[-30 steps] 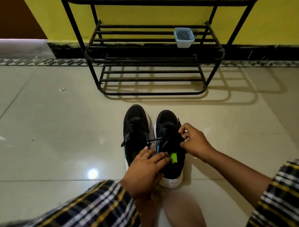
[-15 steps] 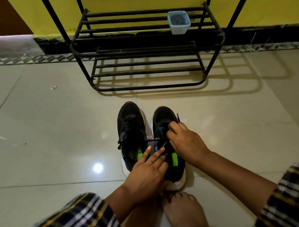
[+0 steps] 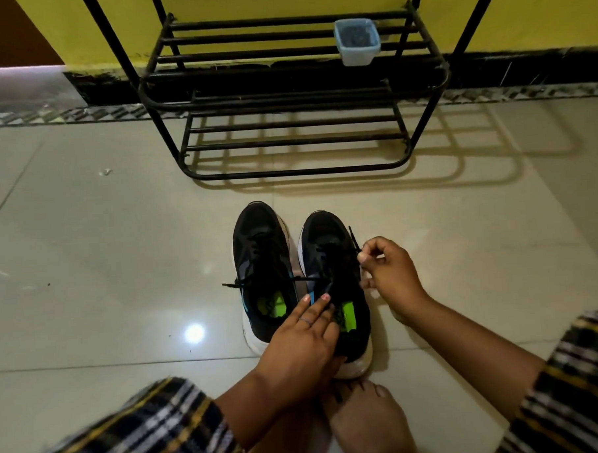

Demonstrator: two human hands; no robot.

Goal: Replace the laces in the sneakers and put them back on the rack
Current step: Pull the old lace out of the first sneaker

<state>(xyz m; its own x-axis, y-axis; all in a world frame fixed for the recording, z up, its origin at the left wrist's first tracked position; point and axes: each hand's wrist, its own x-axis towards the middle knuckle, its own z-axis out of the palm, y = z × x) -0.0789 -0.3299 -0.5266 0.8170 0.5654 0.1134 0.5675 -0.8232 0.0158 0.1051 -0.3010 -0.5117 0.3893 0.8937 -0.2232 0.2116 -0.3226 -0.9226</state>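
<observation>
I had the two sneakers side by side on the floor in front of me, toes pointing away towards the rack (image 3: pixel 295 89), heels towards my bare foot (image 3: pixel 364 418). Everything I did was measured from the right sneaker (image 3: pixel 334 283), the one I was working on; the left sneaker (image 3: pixel 261 262) sat just beside it on its left, the two nearly touching along their inner sides.

My right hand (image 3: pixel 390 273) was at the outer, right edge of the right sneaker, about level with the middle of its lacing. Its grip was closed to a pinch: thumb and forefinger held one end of the black lace (image 3: pixel 354 241), whose free tip stuck up and away from the pinch towards the toe. My left hand (image 3: pixel 302 342) lay over the heel end of the same sneaker, fingers straight and flat across the collar beside the green insole, pressing it down and gripping nothing. From the eyelets, the lace's other end ran out leftward across the left sneaker, its tip lying just past that shoe's far side.

The sneaker's long axis ran straight away from me, so I judged the lace had to be drawn crosswise to it, outward to the right, and my right hand was the nearer one for that. I took it that the lacing was not finished. The rack stood well beyond the toes, a small plastic tub (image 3: pixel 356 40) on its upper shelf.
</observation>
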